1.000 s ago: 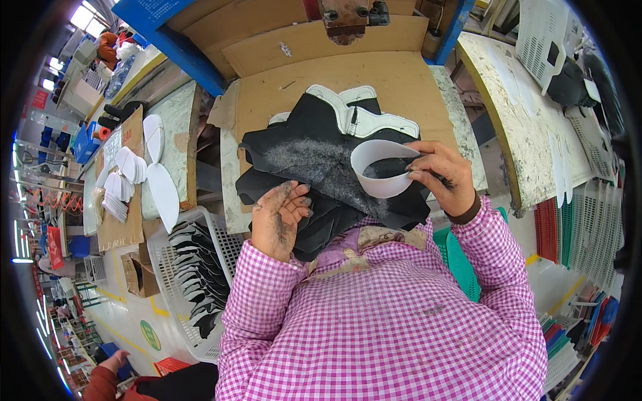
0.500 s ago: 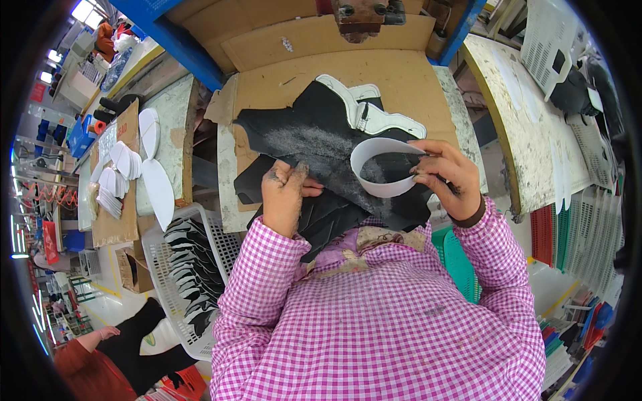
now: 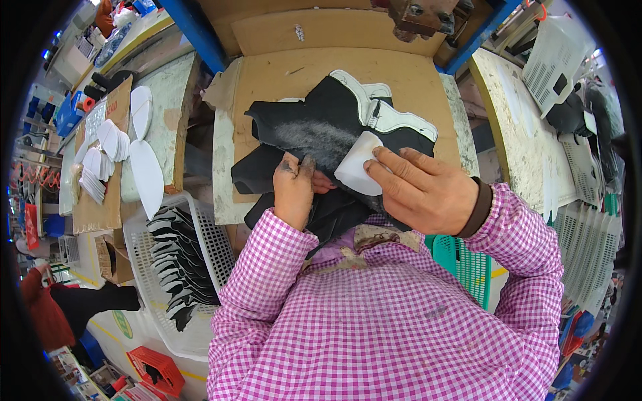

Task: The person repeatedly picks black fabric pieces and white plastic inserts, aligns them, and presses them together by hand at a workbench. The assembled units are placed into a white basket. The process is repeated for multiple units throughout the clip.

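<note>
Black flat cut pieces (image 3: 314, 137), some with white-edged parts, lie stacked on a cardboard-covered bench in front of me. Grey dust is spread over the top one. My left hand (image 3: 296, 184) is closed on the near edge of the black pieces, thumb above and fingers partly beneath. In my right hand (image 3: 428, 190) is a white curved band (image 3: 359, 164), gripped between fingers and thumb. It rests tilted against the dusty black piece, right of my left hand. The thumb of my right hand is hidden.
White perforated basket (image 3: 207, 247) with black pieces stands at left, below a side table with white flat cutouts (image 3: 146, 174). A green basket (image 3: 461, 264) is beside my right arm. A metal machine head (image 3: 428, 17) hangs beyond the bench. Another person (image 3: 47, 307) is at far left.
The white band has gone from a raised open ring to tilted down on the black piece. My right hand has turned over, its back now upward. My left hand keeps its grip.
</note>
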`<state>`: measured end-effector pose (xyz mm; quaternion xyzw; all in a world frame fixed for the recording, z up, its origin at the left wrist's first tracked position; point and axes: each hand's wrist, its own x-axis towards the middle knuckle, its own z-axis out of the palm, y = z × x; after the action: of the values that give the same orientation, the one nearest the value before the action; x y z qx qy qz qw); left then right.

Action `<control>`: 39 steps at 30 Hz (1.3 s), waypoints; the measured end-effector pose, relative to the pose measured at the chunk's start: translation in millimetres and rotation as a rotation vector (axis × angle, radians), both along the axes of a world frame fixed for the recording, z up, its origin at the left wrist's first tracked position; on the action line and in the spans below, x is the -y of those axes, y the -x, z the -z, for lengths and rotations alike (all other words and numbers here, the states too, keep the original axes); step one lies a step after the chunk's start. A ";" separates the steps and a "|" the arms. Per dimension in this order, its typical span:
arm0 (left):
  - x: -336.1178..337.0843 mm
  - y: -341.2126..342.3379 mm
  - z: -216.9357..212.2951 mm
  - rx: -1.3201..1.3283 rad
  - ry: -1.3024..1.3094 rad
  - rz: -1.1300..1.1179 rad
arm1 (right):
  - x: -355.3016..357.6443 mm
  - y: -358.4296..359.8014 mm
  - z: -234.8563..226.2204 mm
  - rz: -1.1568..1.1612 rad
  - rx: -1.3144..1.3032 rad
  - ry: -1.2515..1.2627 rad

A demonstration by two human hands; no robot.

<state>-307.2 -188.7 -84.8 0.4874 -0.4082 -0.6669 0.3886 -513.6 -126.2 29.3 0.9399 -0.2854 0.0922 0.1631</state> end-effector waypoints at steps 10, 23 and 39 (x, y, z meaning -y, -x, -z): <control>1.9 -1.0 -3.2 -0.031 -0.033 0.006 | 0.3 -11.6 1.7 0.028 -0.026 -0.052; 11.3 -14.1 -0.8 -0.420 -0.212 0.168 | 5.5 1.7 13.9 0.008 0.011 -0.048; 14.4 16.3 20.1 0.050 0.278 0.265 | 31.1 -12.6 23.3 0.112 0.154 -0.650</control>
<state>-323.5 -203.1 -104.9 0.3876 -0.5665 -0.6370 0.3508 -501.0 -157.3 6.1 0.9160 -0.3623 0.0579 -0.1622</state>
